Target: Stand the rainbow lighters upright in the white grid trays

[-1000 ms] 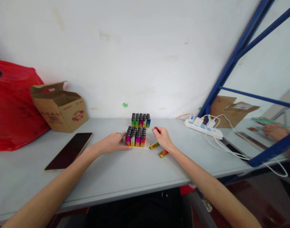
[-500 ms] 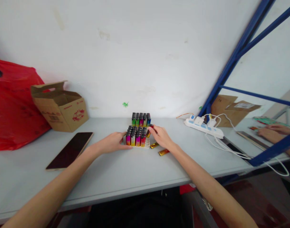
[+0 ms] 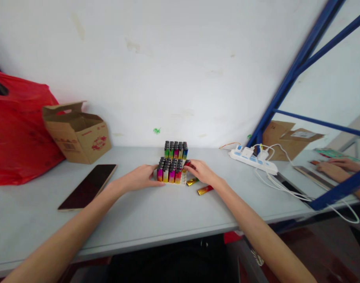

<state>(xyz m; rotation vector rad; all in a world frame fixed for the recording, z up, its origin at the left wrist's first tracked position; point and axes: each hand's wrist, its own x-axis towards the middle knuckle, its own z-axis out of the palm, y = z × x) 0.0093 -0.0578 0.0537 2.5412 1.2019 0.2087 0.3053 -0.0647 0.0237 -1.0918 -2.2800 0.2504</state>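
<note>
Several colourful lighters (image 3: 169,175) with black tops stand upright in rows in a white tray (image 3: 183,179), whose right column shows bare slots at the front. My left hand (image 3: 141,177) grips the left side of this block, thumb at the front corner. At the right column, my right hand (image 3: 199,170) pinches a lighter (image 3: 187,163) with a dark red end. Two gold lighters lie flat beside the tray, one nearer (image 3: 192,181) and one with a red end (image 3: 204,190). A second block of upright lighters (image 3: 176,150) stands right behind.
A phone (image 3: 88,186), an open cardboard box (image 3: 78,133) and a red bag (image 3: 21,129) are at the left. To the right are a white power strip (image 3: 253,160) with cables, a blue metal frame (image 3: 286,86) and another person's hands (image 3: 335,168).
The lighter in my right hand is more upright and sits at the tray's right column. My left hand keeps its place on the block. The view has shifted slightly.
</note>
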